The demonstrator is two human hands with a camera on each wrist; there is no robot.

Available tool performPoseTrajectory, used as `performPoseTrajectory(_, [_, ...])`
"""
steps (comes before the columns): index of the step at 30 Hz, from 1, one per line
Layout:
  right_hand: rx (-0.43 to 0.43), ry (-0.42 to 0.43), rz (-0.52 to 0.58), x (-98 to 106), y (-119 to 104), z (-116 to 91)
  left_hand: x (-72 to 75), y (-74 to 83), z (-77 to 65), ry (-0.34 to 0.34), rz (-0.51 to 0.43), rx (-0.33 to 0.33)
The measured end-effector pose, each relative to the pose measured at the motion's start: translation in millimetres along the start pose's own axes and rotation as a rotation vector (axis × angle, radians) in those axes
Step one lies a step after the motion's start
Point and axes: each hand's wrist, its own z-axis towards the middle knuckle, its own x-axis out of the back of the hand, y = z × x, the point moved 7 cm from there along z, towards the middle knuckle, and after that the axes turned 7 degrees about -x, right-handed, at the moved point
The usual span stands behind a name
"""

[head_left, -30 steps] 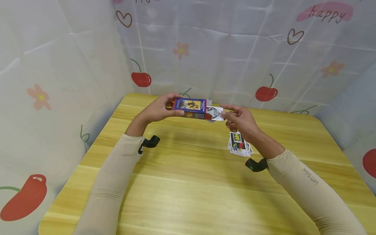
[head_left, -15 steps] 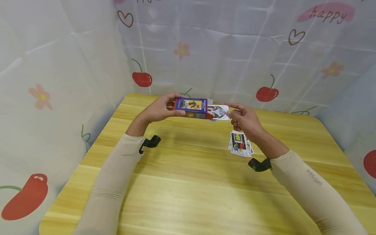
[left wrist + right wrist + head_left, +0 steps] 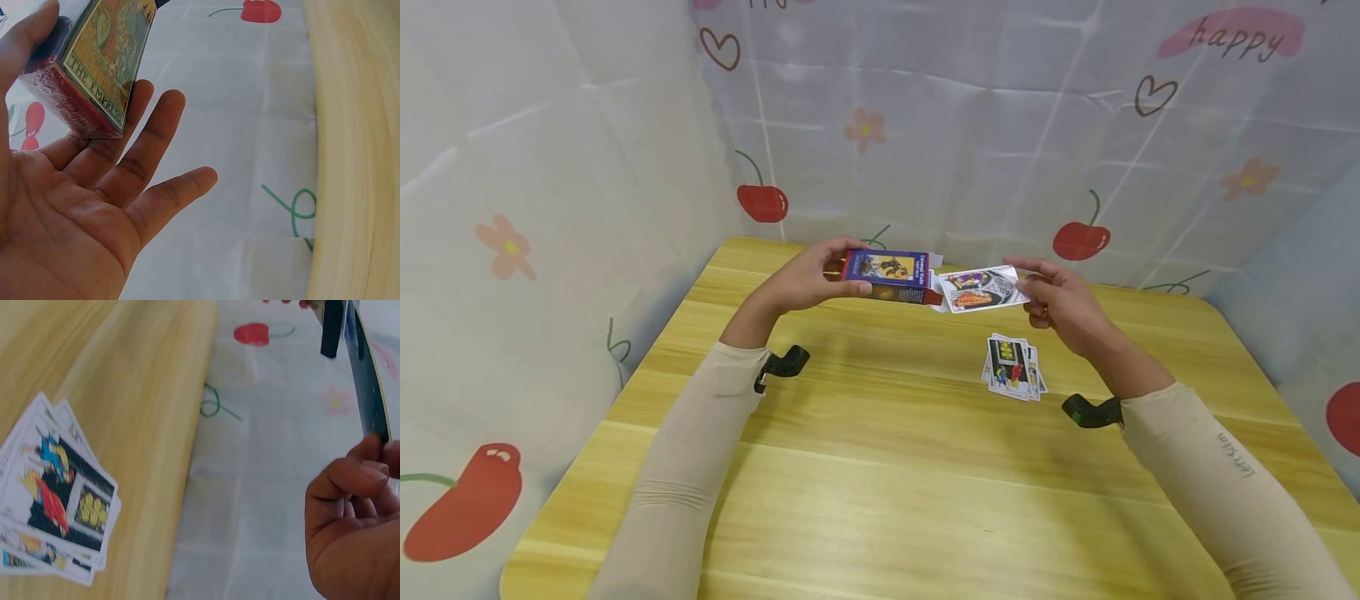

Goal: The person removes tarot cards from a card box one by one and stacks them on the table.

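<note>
Card (image 3: 982,289), pinched by my right hand (image 3: 1065,307), has now slid out to just beside the open end of the box (image 3: 887,268) my left hand (image 3: 807,279) grips, so its drawing-out looks complete.

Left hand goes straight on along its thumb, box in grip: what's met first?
Likely the card in the right hand, by the open end of the box; depth is unclear, so they could pass.

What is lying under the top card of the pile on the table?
Other cards lie under the top card: their edges and small parts of their pictures stick out. The rest is covered.
</note>
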Motion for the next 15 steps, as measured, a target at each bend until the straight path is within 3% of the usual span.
performPoseTrajectory(5, [-0.014, -0.048, -0.074, 13, -1, 3, 0.1, 0.0, -0.1, 0.000, 0.002, -0.001])
performPoseTrajectory(15, [0.029, -0.226, -0.264, 29, -6, 10, -1.1, 1.1, -0.5, -0.008, 0.006, 0.003])
